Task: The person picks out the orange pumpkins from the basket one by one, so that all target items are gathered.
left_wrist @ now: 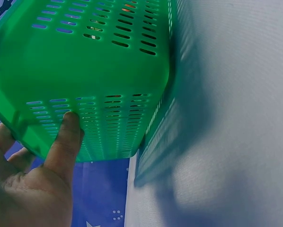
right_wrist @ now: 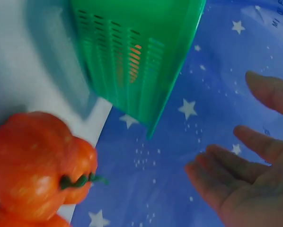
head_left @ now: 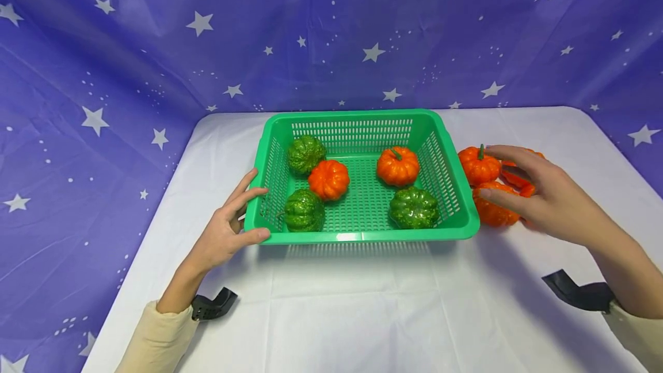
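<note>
A green plastic basket [head_left: 362, 237] stands on the table. My left hand [head_left: 228, 223] grips its left rim near the front corner, thumb and a finger over the rim; in the left wrist view another finger [left_wrist: 66, 142] lies against the outer slotted wall [left_wrist: 99, 71]. Inside are a red-orange pumpkin [head_left: 329, 180], an orange pumpkin [head_left: 397, 167] and green ones, two at the left [head_left: 304, 210] and one at front right [head_left: 414, 208]. My right hand [head_left: 549, 194] hovers with nothing in it, fingers spread, over orange pumpkins [head_left: 477, 167] right of the basket.
Several orange pumpkins [right_wrist: 32, 161] lie close together outside the basket's right wall, partly hidden by the right hand. A white cloth [head_left: 352, 315] covers the table. A purple star-patterned curtain [head_left: 331, 33] hangs behind and at both sides.
</note>
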Motion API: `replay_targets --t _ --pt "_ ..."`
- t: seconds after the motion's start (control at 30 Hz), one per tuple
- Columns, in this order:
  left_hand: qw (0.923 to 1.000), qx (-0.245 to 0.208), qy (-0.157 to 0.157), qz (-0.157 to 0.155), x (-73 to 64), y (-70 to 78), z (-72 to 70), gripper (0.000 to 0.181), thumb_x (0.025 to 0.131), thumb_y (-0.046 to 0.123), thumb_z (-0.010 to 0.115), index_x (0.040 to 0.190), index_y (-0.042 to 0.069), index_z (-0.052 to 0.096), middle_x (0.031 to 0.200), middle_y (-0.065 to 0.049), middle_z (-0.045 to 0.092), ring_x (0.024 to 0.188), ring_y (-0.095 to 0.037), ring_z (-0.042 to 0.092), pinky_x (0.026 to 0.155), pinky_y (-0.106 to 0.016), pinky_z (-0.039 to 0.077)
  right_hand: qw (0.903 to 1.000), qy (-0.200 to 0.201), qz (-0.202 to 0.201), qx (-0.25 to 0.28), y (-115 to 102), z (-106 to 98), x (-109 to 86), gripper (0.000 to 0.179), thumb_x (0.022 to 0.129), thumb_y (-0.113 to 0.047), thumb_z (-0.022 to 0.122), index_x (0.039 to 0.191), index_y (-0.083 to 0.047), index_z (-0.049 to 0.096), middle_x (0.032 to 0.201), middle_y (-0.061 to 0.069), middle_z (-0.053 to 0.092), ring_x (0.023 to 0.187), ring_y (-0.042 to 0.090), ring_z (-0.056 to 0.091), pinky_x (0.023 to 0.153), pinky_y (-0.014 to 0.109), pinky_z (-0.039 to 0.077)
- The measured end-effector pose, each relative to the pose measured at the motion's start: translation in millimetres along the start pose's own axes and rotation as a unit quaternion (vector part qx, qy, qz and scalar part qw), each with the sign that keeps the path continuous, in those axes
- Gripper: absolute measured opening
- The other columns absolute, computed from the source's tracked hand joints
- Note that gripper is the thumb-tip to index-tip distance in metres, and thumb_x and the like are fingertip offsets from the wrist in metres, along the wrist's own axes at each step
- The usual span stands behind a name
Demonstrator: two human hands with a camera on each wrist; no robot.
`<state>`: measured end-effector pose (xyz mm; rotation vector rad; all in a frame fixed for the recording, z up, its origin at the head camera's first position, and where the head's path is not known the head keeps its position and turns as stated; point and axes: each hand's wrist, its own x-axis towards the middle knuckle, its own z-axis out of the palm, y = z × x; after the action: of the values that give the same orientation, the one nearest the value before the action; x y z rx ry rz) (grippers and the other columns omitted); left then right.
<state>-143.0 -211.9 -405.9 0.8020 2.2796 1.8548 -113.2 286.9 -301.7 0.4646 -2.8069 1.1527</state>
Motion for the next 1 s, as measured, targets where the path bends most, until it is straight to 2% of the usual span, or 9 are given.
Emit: replay_targets --t 0.07,0.13,0.23,0.37,0.5,0.77,1.0 --pt "1.0000 0.003 -0.001 -0.001 0.1 -0.6 -0.2 0.063 0.086 -0.003 0.070 0.144 -0.003 0.043 0.165 0.002 0.005 0.149 -0.032 0.007 0.110 -0.065 0.008 0.9996 -0.026 -0.007 0.012 -4 3 12.4 0.057 0.087 -0.010 0.077 0.139 -0.014 0.053 0.134 0.000 0.052 0.120 0.003 0.050 0.079 0.015 0.048" --pt "1.0000 0.005 -0.002 -0.001 0.4 -1.2 -0.1 0.064 0.086 -0.003 0.070 0.144 -0.003 0.043 0.165 0.002 0.005 0.148 -0.032 0.007 0.110 -0.066 0.008 0.9983 -0.054 -0.014 0.018 -5 6 25.2 0.058 0.088 -0.013 0.076 0.141 -0.010 0.052 0.139 0.006 0.051 0.127 0.014 0.048 0.092 0.008 0.037" --pt "1.0000 0.008 -0.004 -0.003 1.1 -2.0 0.2 0.064 0.086 -0.002 0.070 0.144 -0.003 0.043 0.165 0.002 0.005 0.148 -0.033 0.008 0.109 -0.068 0.009 0.9946 -0.097 0.000 0.035 -4 13 42.8 0.060 0.091 -0.018 0.074 0.144 -0.010 0.048 0.144 0.009 0.047 0.132 0.029 0.046 0.101 0.025 0.042" --pt "0.9999 0.011 -0.008 -0.003 2.0 -2.0 1.0 0.064 0.086 -0.001 0.071 0.144 -0.004 0.043 0.165 0.002 0.005 0.148 -0.034 0.009 0.108 -0.069 0.010 0.9885 -0.136 0.004 0.067 -2 25 62.1 0.061 0.092 -0.017 0.072 0.145 -0.005 0.044 0.147 0.013 0.044 0.133 0.038 0.044 0.103 0.053 0.038" --pt "0.9998 0.017 -0.010 -0.001 1.7 -1.4 1.6 0.064 0.086 -0.001 0.071 0.144 -0.004 0.042 0.165 0.002 0.006 0.147 -0.036 0.010 0.108 -0.069 0.012 0.9856 -0.153 0.003 0.071 -2 37 77.0 0.062 0.092 -0.019 0.072 0.145 -0.003 0.044 0.146 0.016 0.044 0.131 0.042 0.044 0.104 0.056 0.037" --pt "0.9998 0.015 -0.009 0.002 -0.3 -1.2 0.9 0.065 0.086 -0.002 0.070 0.144 -0.005 0.042 0.165 0.001 0.005 0.148 -0.034 0.010 0.108 -0.067 0.012 0.9840 -0.170 -0.018 0.049 3 57 101.2 0.061 0.093 -0.020 0.070 0.145 0.000 0.043 0.147 0.018 0.043 0.132 0.040 0.043 0.106 0.056 0.034" --pt "0.9999 0.013 -0.007 -0.001 -1.3 0.7 -0.3 0.065 0.086 -0.004 0.069 0.145 -0.001 0.042 0.165 0.002 0.005 0.148 -0.032 0.009 0.108 -0.068 0.010 0.9792 -0.201 -0.027 -0.002 -2 69 112.4 0.061 0.095 -0.024 0.068 0.144 0.003 0.043 0.146 0.020 0.046 0.133 0.037 0.041 0.105 0.059 0.033"
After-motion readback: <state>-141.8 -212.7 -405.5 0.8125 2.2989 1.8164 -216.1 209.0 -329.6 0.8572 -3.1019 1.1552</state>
